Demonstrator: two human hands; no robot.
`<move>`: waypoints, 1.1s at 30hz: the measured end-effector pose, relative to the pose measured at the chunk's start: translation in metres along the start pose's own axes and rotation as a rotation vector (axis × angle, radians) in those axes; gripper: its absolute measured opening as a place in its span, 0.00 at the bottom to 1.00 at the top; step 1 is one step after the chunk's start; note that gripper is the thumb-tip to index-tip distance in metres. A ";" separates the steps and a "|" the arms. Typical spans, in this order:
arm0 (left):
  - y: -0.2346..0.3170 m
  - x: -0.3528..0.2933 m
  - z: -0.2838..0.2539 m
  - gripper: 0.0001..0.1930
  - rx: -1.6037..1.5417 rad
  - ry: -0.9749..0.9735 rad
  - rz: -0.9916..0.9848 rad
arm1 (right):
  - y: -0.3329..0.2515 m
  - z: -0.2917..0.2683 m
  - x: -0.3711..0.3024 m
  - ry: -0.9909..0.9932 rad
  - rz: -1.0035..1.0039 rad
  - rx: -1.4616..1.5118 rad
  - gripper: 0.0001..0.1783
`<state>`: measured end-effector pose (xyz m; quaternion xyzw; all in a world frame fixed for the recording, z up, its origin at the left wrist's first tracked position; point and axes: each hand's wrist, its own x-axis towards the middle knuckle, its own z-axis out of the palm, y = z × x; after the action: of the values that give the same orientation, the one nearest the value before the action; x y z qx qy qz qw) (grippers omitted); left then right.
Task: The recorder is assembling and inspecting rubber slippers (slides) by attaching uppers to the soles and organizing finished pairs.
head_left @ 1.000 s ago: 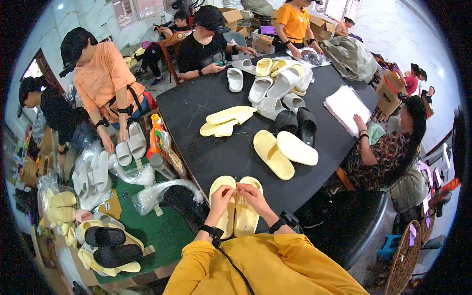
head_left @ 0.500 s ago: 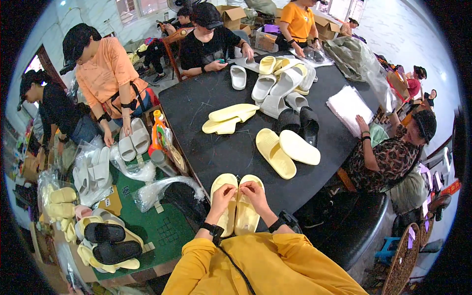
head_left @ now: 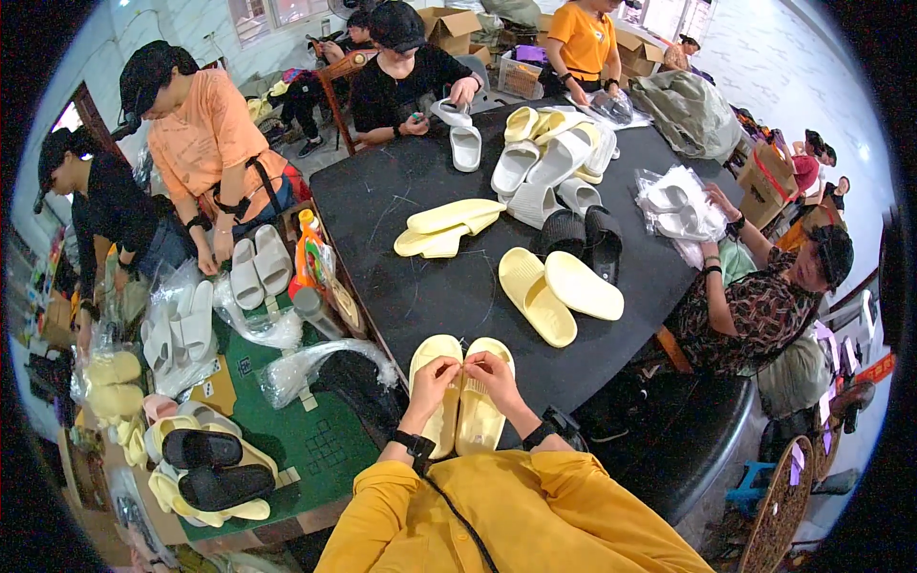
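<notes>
A pair of pale yellow slippers lies side by side at the near edge of the black table: the left slipper [head_left: 442, 430] and the right slipper [head_left: 479, 428]. Over the left one's strap, my left hand [head_left: 432, 390] is closed in a pinch. My right hand [head_left: 493, 384] pinches over the right one's strap, its fingertips close to those of the left. Whatever the fingertips hold is too small and covered to make out. Farther in on the table, a yellow slipper [head_left: 523, 277] has another yellow slipper [head_left: 585, 286] leaning on it, sole up.
Beyond lie a stacked yellow pair [head_left: 444, 229], black slippers [head_left: 603, 244] and a heap of grey and yellow slippers [head_left: 559, 153]. At left, a green mat [head_left: 320, 435] bears black slippers [head_left: 224, 487] and plastic bags. Co-workers stand or sit around; a black seat [head_left: 697, 449] is at right.
My hands stay nearly in place over the yellow slippers. Across the table, a co-worker now lifts a grey slipper. At right, bagged white slippers now lie before another co-worker.
</notes>
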<state>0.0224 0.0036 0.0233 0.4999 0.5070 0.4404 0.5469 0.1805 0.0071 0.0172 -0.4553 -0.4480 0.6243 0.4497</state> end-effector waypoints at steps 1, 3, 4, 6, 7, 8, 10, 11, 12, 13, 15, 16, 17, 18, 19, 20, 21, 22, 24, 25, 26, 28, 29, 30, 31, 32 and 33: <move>0.000 0.000 0.000 0.06 0.020 -0.003 0.019 | 0.001 0.000 0.000 0.001 0.000 0.000 0.04; 0.001 0.000 0.001 0.06 0.014 -0.005 0.008 | 0.004 -0.001 0.001 0.017 -0.034 -0.004 0.06; 0.002 0.000 0.002 0.06 0.008 -0.006 -0.004 | 0.004 0.000 0.001 0.019 -0.034 -0.004 0.06; 0.003 0.000 0.003 0.06 0.005 -0.014 -0.012 | 0.003 0.001 0.002 0.050 -0.061 -0.027 0.05; 0.002 0.000 0.002 0.05 0.003 -0.018 -0.019 | 0.002 0.001 0.002 0.049 -0.061 -0.027 0.05; 0.001 0.000 0.002 0.05 0.003 -0.018 -0.019 | 0.001 0.001 0.002 0.031 -0.026 -0.004 0.05; -0.002 0.000 0.004 0.05 -0.020 -0.013 0.015 | 0.002 -0.001 0.002 0.015 0.008 0.018 0.05; -0.003 0.001 0.004 0.05 -0.021 -0.015 0.016 | 0.004 -0.003 0.004 -0.012 0.002 -0.009 0.05; -0.004 0.002 0.002 0.05 0.015 -0.026 0.044 | 0.006 -0.005 0.004 -0.039 -0.004 -0.036 0.05; -0.006 0.002 0.001 0.05 0.053 -0.033 0.072 | 0.004 -0.004 0.004 -0.039 -0.004 -0.036 0.05; -0.011 0.002 0.000 0.05 0.040 -0.032 0.062 | 0.000 -0.003 0.004 -0.053 0.024 -0.103 0.04; -0.011 0.003 0.001 0.04 0.026 -0.035 0.051 | -0.001 -0.003 0.005 -0.051 0.023 -0.103 0.04; -0.011 0.003 0.000 0.04 0.026 -0.037 0.053 | -0.002 -0.003 0.005 -0.047 0.044 -0.134 0.04; -0.010 0.004 -0.001 0.04 0.063 -0.051 0.032 | -0.003 -0.004 0.005 -0.043 0.064 -0.164 0.04; -0.009 0.004 -0.002 0.04 0.101 -0.065 0.011 | -0.002 -0.005 0.006 -0.042 0.063 -0.164 0.04; -0.009 0.004 -0.002 0.04 0.101 -0.066 0.013 | -0.001 -0.006 0.007 -0.056 0.048 -0.156 0.04; -0.008 0.004 -0.001 0.04 0.095 -0.080 0.005 | 0.000 -0.007 0.008 -0.070 0.033 -0.148 0.04; -0.009 0.003 -0.002 0.04 0.089 -0.092 -0.004 | -0.001 -0.007 0.009 -0.072 0.030 -0.148 0.04; -0.014 0.003 -0.003 0.04 0.095 -0.083 0.012 | -0.001 -0.007 0.010 -0.094 0.071 -0.150 0.05; -0.015 0.003 -0.003 0.04 0.097 -0.076 0.024 | -0.001 -0.007 0.011 -0.094 0.070 -0.151 0.05; -0.016 0.003 -0.003 0.04 0.098 -0.075 0.025 | 0.000 -0.008 0.012 -0.100 0.077 -0.178 0.05; -0.018 0.004 -0.002 0.04 0.085 -0.078 0.004 | -0.001 -0.008 0.013 -0.107 0.082 -0.205 0.06; -0.017 0.004 -0.003 0.04 0.086 -0.078 0.005 | -0.002 -0.007 0.012 -0.102 0.081 -0.196 0.06; -0.017 0.004 -0.003 0.05 0.108 -0.078 0.009 | -0.002 -0.006 0.011 -0.097 0.080 -0.188 0.06; -0.016 0.004 -0.003 0.05 0.131 -0.082 0.012 | -0.002 -0.006 0.012 -0.095 0.079 -0.187 0.06; -0.015 0.004 -0.002 0.05 0.132 -0.085 0.013 | -0.001 -0.006 0.012 -0.093 0.059 -0.216 0.06; -0.014 0.004 -0.002 0.05 0.113 -0.079 0.022 | -0.001 -0.006 0.012 -0.091 0.038 -0.245 0.06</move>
<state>0.0209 0.0057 0.0087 0.5523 0.5036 0.3972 0.5325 0.1841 0.0196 0.0149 -0.4864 -0.5320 0.5934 0.3580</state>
